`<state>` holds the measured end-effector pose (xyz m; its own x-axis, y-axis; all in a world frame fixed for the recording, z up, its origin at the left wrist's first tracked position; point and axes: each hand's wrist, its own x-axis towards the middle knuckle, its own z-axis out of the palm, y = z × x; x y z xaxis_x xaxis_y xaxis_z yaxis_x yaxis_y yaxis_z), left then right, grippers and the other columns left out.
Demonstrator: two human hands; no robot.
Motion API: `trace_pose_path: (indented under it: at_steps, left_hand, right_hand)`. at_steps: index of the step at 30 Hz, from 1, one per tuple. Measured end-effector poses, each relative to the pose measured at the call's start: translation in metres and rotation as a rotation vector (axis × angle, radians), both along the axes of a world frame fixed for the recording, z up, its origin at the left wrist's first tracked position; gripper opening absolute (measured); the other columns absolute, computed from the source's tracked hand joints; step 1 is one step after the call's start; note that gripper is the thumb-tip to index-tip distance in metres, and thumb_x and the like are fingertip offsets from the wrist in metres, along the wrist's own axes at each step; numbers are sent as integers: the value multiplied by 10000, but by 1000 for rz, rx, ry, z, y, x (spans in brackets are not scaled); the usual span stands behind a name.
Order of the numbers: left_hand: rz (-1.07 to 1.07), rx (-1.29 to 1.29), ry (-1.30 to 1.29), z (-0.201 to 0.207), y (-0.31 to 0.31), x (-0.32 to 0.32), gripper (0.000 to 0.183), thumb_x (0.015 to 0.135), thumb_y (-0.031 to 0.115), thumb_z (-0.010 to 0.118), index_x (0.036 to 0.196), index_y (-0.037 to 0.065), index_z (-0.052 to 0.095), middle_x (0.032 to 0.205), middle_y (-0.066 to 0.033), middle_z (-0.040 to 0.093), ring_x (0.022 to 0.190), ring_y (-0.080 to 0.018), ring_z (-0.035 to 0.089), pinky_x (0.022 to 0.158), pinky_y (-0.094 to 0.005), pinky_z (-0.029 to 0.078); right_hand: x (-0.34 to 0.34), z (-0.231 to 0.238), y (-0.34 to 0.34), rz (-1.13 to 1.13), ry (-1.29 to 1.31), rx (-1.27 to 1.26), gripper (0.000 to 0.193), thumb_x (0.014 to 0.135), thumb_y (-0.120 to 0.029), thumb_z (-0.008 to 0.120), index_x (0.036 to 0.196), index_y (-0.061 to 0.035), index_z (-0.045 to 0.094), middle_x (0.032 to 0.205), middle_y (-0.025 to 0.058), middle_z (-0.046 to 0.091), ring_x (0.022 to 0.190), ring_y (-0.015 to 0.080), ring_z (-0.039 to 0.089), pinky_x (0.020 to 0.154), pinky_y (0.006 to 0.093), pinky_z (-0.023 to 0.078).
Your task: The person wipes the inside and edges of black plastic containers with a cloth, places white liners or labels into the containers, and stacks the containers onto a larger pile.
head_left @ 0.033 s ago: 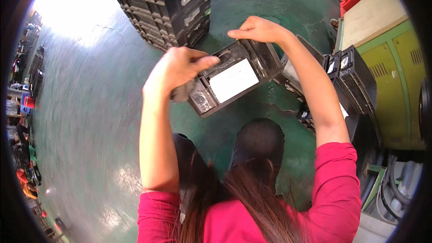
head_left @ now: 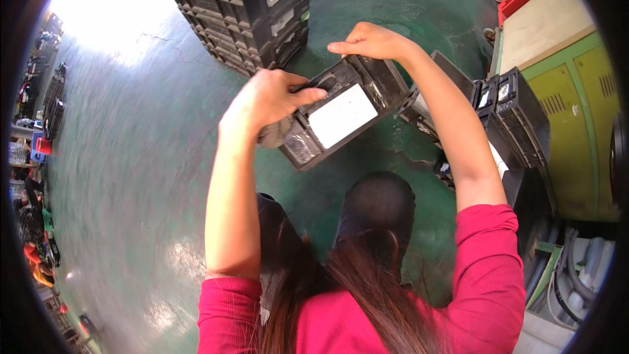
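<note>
Head view: black plastic crate held tilted in front of the person's knees, white label facing up at the camera. Left hand grasps its left end, thumb over the face; grey wad just under that hand — can't tell if it's gripped too. Right hand clasps the far edge, thumb sticking out left. Tall stack of black crates beyond — more black bins at right, beside a green-yellow metal cabinet.
</note>
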<state>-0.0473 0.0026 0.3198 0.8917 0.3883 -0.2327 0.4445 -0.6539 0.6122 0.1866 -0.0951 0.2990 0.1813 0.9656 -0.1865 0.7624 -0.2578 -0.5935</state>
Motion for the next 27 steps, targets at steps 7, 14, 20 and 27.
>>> trace_pose_path:
  at_steps: [7,14,20,27]
  left_hand:
    - [-49,-73,50,-47,12,27,614,692,559,697,981,19,656,894,-184,661,879,-294,643,759,-373,486]
    - [-38,-85,7,-57,13,39,565,726,529,701,939,11,630,743,-118,614,698,-218,567,679,-360,441]
    - [-42,-113,-29,-60,16,52,561,738,531,691,923,5,629,691,-99,575,661,-176,512,635,-342,419]
    - [101,-39,-112,-77,15,75,590,744,547,673,887,-24,630,719,-162,595,679,-229,542,672,-362,443]
  right_hand:
    - [19,-28,23,-109,133,252,273,844,-372,634,889,-111,701,784,35,645,709,139,575,674,287,448]
    - [23,-6,-66,-222,-88,470,167,811,-170,649,960,-100,679,865,44,629,770,193,613,696,333,469]
    - [16,-37,-81,-126,-344,428,209,812,-119,615,1010,-151,677,900,48,587,797,269,598,696,379,473]
    - [-31,-34,-81,-210,-226,573,154,793,-118,642,943,-96,670,883,64,591,799,270,592,703,366,473]
